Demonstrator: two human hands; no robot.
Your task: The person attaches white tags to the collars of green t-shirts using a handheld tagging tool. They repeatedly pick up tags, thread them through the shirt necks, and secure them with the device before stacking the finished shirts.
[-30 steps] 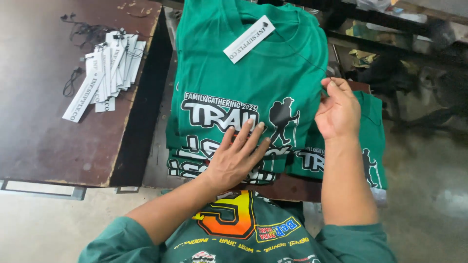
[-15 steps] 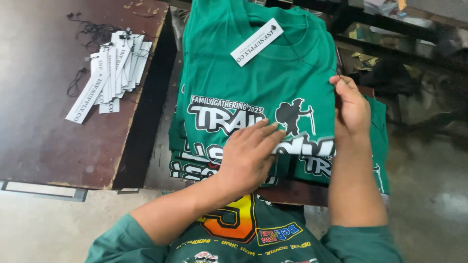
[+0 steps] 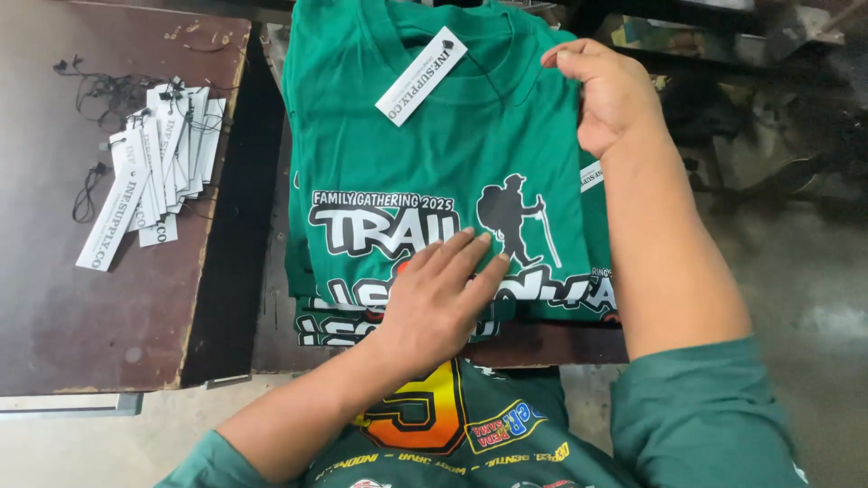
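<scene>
We press our flat left hand [image 3: 443, 298] on the green shirt [image 3: 434, 163] while our right hand [image 3: 606, 90] pinches its top edge, folding slowly and neatly.

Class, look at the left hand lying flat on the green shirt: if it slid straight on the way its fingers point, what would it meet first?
The left hand points up and right across the top green shirt. It would probably first cross the printed hiker figure, just ahead of the fingertips.
</scene>
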